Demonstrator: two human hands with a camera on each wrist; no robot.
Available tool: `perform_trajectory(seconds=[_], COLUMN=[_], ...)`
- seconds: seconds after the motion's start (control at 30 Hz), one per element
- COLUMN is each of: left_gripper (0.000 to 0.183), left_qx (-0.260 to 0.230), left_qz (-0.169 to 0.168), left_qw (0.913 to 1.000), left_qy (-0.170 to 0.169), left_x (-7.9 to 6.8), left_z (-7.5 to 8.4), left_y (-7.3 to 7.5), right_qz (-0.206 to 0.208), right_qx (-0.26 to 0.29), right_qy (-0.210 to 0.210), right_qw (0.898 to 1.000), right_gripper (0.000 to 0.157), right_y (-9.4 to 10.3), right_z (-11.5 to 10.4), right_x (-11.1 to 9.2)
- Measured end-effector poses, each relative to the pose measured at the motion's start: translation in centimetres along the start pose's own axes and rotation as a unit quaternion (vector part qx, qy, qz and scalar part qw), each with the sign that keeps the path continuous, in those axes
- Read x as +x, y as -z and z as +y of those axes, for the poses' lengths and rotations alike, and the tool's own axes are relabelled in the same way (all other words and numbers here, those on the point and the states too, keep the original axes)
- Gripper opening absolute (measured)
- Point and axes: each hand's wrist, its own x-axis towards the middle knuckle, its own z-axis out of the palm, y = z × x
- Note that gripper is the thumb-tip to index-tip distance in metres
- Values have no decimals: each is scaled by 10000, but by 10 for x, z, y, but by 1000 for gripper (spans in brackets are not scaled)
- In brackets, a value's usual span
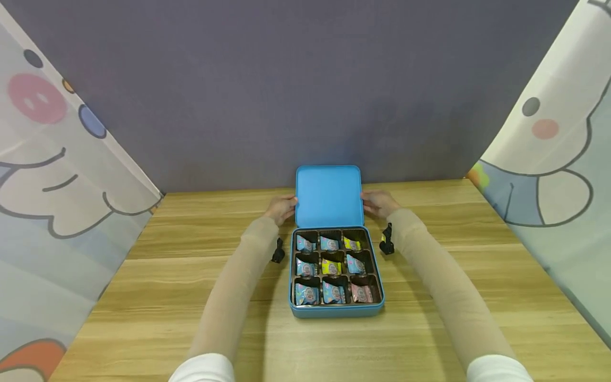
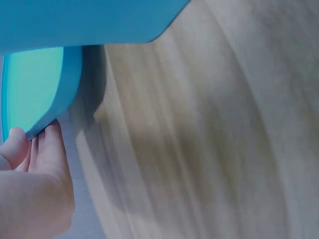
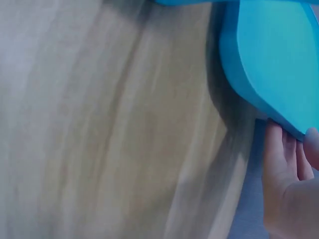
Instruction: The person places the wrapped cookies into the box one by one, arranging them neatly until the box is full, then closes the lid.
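Observation:
A blue tin box (image 1: 336,312) sits on the table with its lid (image 1: 329,196) raised at the back, plain blue inside. Its dark tray has compartments in rows, each with a wrapped candy, such as a blue one (image 1: 334,292), a yellow one (image 1: 331,267) and a pink one (image 1: 361,293). My left hand (image 1: 281,208) holds the lid's left edge; in the left wrist view its thumb and fingers (image 2: 55,149) pinch the rim. On the other side, my right hand (image 1: 379,202) grips the lid's right edge, thumb inside and fingers (image 3: 275,149) behind.
The wooden table (image 1: 191,297) runs back to a grey wall panel (image 1: 238,95). Cartoon-printed curtains (image 1: 62,159) flank both sides. Black wrist straps (image 1: 387,240) hang beside the box.

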Motion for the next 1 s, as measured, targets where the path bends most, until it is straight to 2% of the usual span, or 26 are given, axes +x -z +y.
perform_trajectory(seconds=[0.07, 0.17, 0.23, 0.3, 0.37, 0.57, 0.67, 0.77, 0.87, 1.0], left_gripper=[43, 41, 42, 42, 43, 41, 42, 41, 39, 37], left_qx=[94, 139, 258, 299, 369, 478, 434, 468, 657, 1016], left_qz=[33, 56, 86, 63, 69, 224, 237, 214, 221, 247], left_qw=[9998, 9985, 9974, 9961, 9950, 9919, 9888, 9829, 9732, 9583], left_qy=[-178, -535, -663, -831, -923, -1153, -1406, -1767, -2194, -2661], left_x=[-5, 6, 6, 16, 19, 16, 15, 12, 8, 2], left_z=[4, 1, 5, 2, 3, 7, 6, 6, 6, 5], left_y=[-1, 3, 4, 8, 10, 10, 11, 13, 15, 18], right_qz=[-4, -59, -54, -36, -32, -66, -3, 87, 130, 150], right_qx=[-85, -173, -135, -124, -82, -8, -55, -124, -238, -744], right_qy=[166, 482, 681, 880, 1059, 1436, 1680, 2088, 2580, 3289], right_qw=[9998, 9987, 9976, 9960, 9943, 9896, 9858, 9778, 9658, 9413], right_gripper=[49, 50, 49, 48, 48, 47, 47, 45, 42, 37], right_y=[2, 4, 6, 7, 7, 6, 6, 6, 6, 7], right_z=[-2, -5, -7, -9, -11, -13, -13, -13, -14, -11], right_x=[-2, -5, -7, -9, -10, -13, -13, -15, -18, -20])
